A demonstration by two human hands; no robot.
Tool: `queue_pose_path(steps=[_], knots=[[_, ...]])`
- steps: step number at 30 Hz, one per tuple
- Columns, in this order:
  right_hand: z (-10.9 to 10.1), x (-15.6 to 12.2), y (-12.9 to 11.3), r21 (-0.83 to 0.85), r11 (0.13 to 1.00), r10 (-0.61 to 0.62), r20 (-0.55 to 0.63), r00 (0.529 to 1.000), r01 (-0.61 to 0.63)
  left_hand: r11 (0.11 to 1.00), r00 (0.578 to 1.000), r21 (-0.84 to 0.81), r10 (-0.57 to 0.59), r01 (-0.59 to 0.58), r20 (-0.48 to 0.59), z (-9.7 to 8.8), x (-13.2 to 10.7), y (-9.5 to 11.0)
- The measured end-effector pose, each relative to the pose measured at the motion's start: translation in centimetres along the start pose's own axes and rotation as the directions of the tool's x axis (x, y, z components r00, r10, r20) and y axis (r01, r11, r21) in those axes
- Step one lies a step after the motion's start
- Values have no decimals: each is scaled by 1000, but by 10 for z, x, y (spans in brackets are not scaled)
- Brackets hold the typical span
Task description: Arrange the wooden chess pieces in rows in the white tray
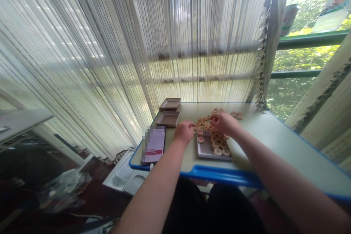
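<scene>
Round wooden Chinese chess pieces with red and dark characters lie in a loose pile on the table. In front of the pile is a shallow open box, with several pieces along its right side and a couple at its upper left. My left hand is closed, its fingertips at the box's far left corner beside the pieces; what they grip is hidden. Over the pile's right part, my right hand is closed in a pinch at the pieces. Anything between those fingertips is too small to make out.
Two shallow trays stand at the table's back left, with a phone or tablet nearer me. More pieces lie beyond my right hand. The table has a raised blue edge; string curtains hang behind it.
</scene>
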State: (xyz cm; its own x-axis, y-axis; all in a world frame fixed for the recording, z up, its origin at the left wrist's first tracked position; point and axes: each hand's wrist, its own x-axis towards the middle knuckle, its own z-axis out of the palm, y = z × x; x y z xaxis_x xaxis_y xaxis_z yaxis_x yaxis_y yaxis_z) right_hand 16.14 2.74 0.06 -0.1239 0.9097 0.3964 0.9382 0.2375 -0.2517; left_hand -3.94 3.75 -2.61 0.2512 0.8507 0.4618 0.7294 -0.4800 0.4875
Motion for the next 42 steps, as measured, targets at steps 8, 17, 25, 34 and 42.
queue_pose_path(steps=[8,17,25,34,42], knots=[[3,2,10,-83,993,90,20,996,-88,1000,991,-25,-6,10,132,10,6,-9],[6,4,8,48,999,6,131,991,-12,997,989,-46,-54,61,141,9,6,-7],[5,2,1,121,985,-149,237,960,123,997,987,-43,-63,70,147,9,7,-8],[16,8,16,-4,1000,11,189,982,-10,996,988,65,-61,53,139,11,9,-3],[12,7,16,49,998,15,220,975,-27,989,981,123,-106,87,160,9,9,1]])
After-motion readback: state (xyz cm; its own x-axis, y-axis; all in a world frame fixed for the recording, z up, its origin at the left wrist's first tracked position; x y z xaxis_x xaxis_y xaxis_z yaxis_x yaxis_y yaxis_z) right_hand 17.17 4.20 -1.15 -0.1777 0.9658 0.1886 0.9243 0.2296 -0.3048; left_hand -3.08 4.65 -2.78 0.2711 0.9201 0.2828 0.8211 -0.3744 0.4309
